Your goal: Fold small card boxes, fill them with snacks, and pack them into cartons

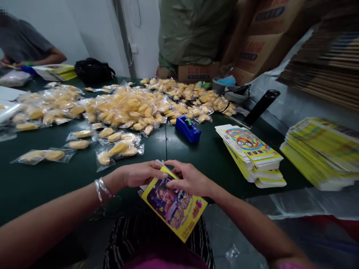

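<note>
Dark green and smooth, the bench stood before a pale wall, with printed cardboard boxes and a bulky green sack behind its far edge; what those held could not be seen. At the middle of the near edge a yellow carton was gripped by both hands, its upper end by the bench and its lower end slanting out over the lap. The left hand pinched the top left corner, thumb on the printed face; the right hand closed on the opposite side near the top, its thumb also across the front. That hold probably steadied the upper end while leaving the fingertips free to work there; whether anything lay inside could not be told. Clear packets of pale yellow oval pieces were heaped toward the far edge, a few lying loose nearer the left hand, perhaps for easy reach. A blue tape dispenser sat between heap and hands, likely placed to serve either one. Toward the near right corner lay a stack of flat cartons, seemingly set for the right hand. By the far right corner, a grey bowl carried something blue.
</note>
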`<move>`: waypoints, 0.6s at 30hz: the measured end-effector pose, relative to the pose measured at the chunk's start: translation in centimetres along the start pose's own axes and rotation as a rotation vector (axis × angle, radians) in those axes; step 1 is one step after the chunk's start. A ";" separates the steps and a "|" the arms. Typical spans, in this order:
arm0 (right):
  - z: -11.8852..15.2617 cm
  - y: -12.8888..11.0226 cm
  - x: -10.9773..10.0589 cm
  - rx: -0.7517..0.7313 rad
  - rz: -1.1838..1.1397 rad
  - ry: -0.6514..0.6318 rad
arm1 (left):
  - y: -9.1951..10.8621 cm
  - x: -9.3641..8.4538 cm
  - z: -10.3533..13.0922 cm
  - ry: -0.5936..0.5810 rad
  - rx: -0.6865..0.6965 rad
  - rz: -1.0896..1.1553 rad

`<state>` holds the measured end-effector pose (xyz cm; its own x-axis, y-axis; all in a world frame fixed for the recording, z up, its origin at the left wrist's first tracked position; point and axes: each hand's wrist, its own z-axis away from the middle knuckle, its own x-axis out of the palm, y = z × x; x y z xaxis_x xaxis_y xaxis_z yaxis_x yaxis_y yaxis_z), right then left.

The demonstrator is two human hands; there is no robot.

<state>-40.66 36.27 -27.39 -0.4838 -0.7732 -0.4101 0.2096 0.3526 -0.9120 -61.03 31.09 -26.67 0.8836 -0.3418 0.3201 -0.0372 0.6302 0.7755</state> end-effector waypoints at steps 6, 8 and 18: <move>1.7 1.3 2.2 0.040 -0.221 0.315 | 2.2 -1.5 4.4 0.321 0.232 -0.008; 2.4 1.6 3.1 0.054 -0.327 0.433 | 1.8 -1.8 6.5 0.638 0.436 -0.057; 6.7 0.7 9.2 0.083 -0.682 0.524 | -9.7 5.4 5.4 0.787 0.470 0.115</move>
<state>-39.28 25.83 -31.83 -0.8518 -0.4517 0.2653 -0.2174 -0.1558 -0.9636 -58.39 19.40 -29.50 0.9190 0.3859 0.0805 -0.1780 0.2240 0.9582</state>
